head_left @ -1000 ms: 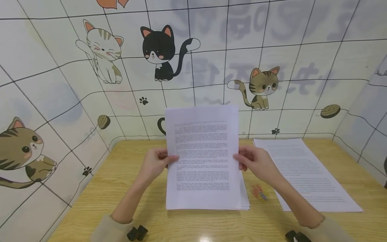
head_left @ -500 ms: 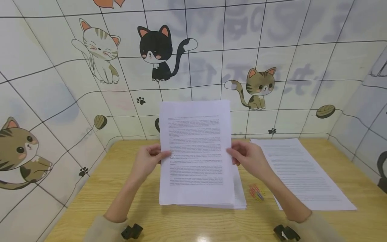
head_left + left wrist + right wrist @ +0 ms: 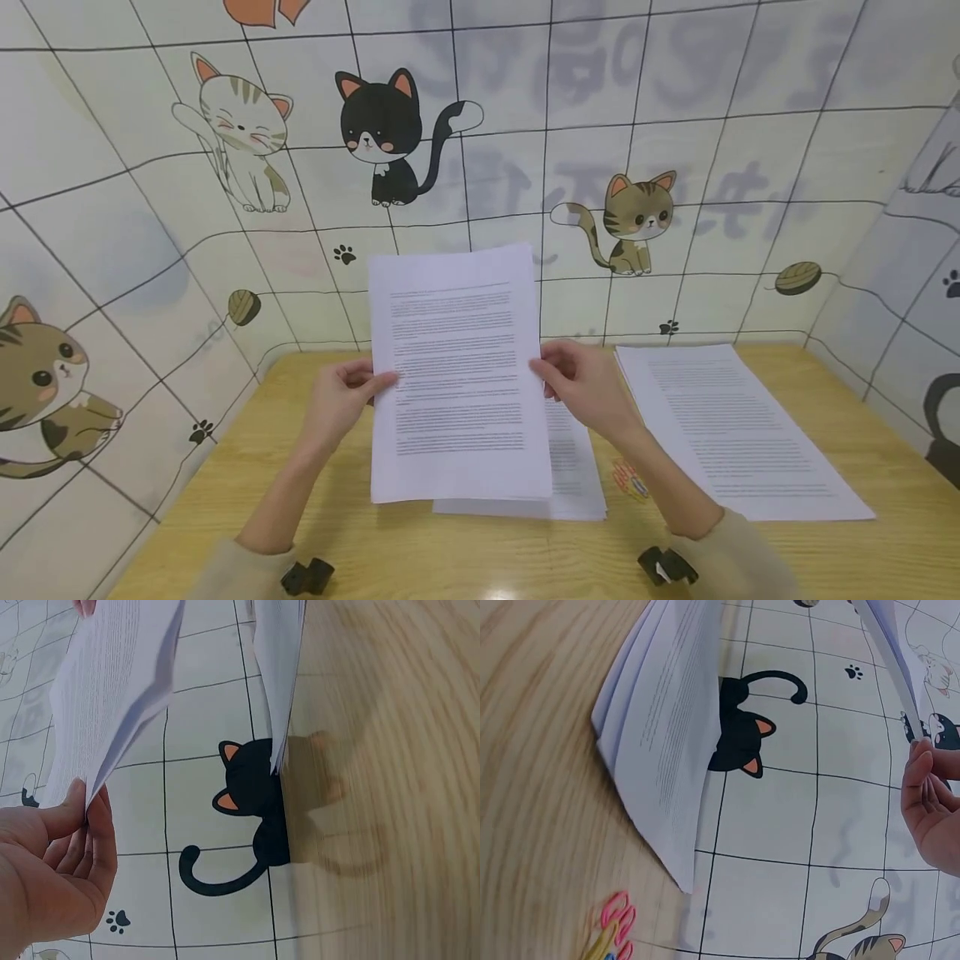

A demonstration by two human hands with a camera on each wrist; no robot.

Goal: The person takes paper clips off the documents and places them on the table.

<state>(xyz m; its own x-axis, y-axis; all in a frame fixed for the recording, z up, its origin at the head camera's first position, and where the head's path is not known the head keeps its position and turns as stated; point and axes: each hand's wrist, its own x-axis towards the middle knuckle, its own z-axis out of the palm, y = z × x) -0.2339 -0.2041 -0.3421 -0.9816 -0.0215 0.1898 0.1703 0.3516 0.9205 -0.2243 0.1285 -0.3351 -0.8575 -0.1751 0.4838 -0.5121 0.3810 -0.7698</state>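
Observation:
My left hand (image 3: 339, 406) pinches the left edge of some printed paper sheets (image 3: 459, 375) between thumb and fingers. On the opposite edge, my right hand (image 3: 588, 387) pinches the same sheets. They are raised off the table with the printed side toward me; how many there are cannot be told. Below and behind them a stack of printed paper (image 3: 577, 467) lies on the table, partly hidden. In the right wrist view this stack (image 3: 660, 742) shows its layered edges. Paper clips (image 3: 619, 922) in pink, yellow and blue lie beside it.
Another stack of printed paper (image 3: 757, 433) lies on the right of the wooden table (image 3: 495, 554), partly behind my right forearm. A tiled-pattern wall (image 3: 510, 192) with cartoon cats rises at the table's back edge.
Both hands have moved left and slightly up with the held sheets. More of the stack beneath shows at the right. The view has shifted a little.

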